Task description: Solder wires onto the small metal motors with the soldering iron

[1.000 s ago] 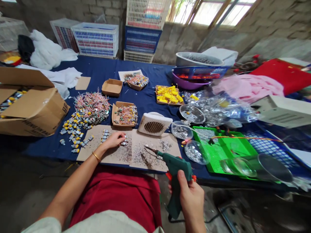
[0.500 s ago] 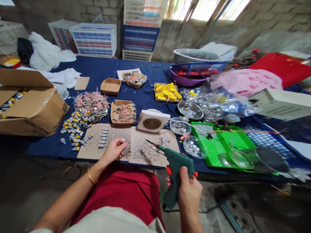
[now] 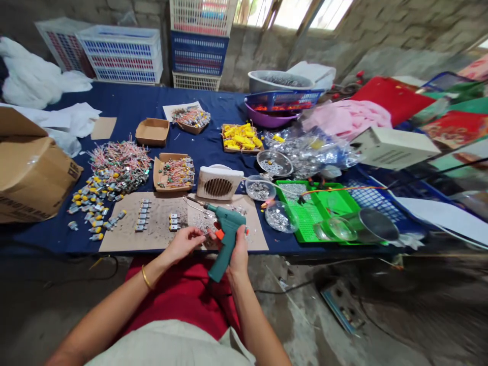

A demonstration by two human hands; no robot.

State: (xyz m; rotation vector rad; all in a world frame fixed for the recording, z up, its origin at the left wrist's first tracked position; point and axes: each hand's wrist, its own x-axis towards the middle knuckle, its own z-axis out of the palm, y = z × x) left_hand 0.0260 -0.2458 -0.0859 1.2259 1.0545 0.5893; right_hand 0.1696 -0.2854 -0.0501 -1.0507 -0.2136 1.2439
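My right hand (image 3: pixel 239 252) is closed round the handle of a green soldering gun (image 3: pixel 227 235) with an orange trigger. The gun's thin metal tip points up and left over the cardboard sheet (image 3: pixel 127 239). My left hand (image 3: pixel 186 243) has its fingertips pinched together just left of the trigger; what they hold, if anything, is too small to make out. Beyond that hand lies a short row of small motors (image 3: pixel 174 222), and farther left a longer row of motors (image 3: pixel 142 216). Dark specks litter the cardboard.
Loose yellow-capped motors (image 3: pixel 91 208) and a heap of wired parts (image 3: pixel 120 160) lie left, near a large carton (image 3: pixel 34 178). A white vented box (image 3: pixel 219 183) stands behind the gun. Rightward are bowls of metal pieces (image 3: pixel 281 217) and a green tray (image 3: pixel 305 236).
My view has swung to the right. The soldering gun has come left and inward, close to my left hand. The short motor row, largely covered by my left hand before, now shows.
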